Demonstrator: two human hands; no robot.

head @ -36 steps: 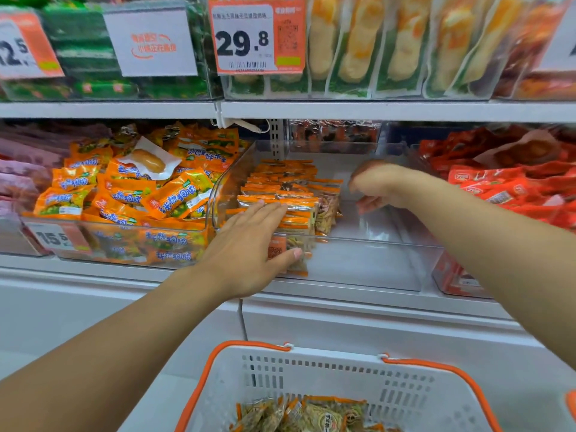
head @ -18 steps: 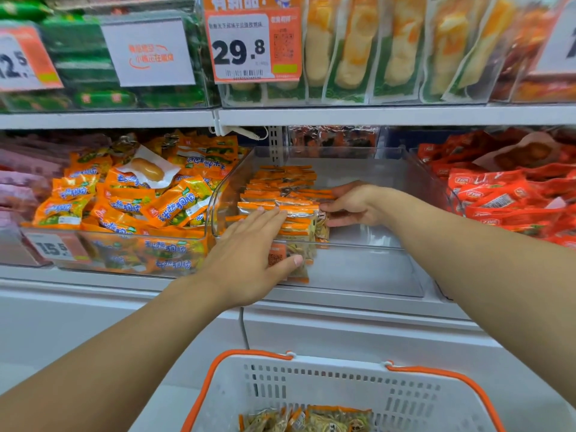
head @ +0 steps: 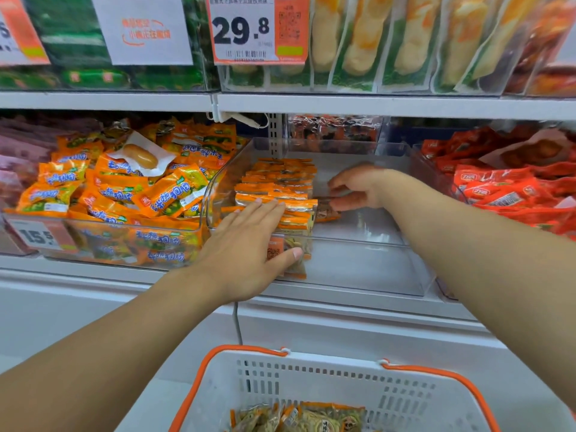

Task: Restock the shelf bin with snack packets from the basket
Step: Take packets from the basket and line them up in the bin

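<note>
A clear shelf bin (head: 367,269) sits at the middle of the lower shelf. A row of orange-edged snack packets (head: 280,185) stands stacked along its left side. My left hand (head: 249,247) lies flat, fingers spread, over the front of that row, thumb against the front packet (head: 294,244). My right hand (head: 358,188) is inside the bin on the row's right side, fingers pinched on one brownish packet (head: 327,210) at the stack's edge. Below, a white basket (head: 336,385) with orange handles holds more of these packets (head: 299,419).
A bin of orange sausage packs (head: 124,194) stands to the left, a bin of red packs (head: 505,185) to the right. The upper shelf (head: 311,104) with a 29.8 price tag (head: 258,29) overhangs closely. The right half of the middle bin holds no packets.
My right hand moved from the bin's back right leftward to the packet row and closed on a packet at its side. The left hand stayed pressed on the row's front.
</note>
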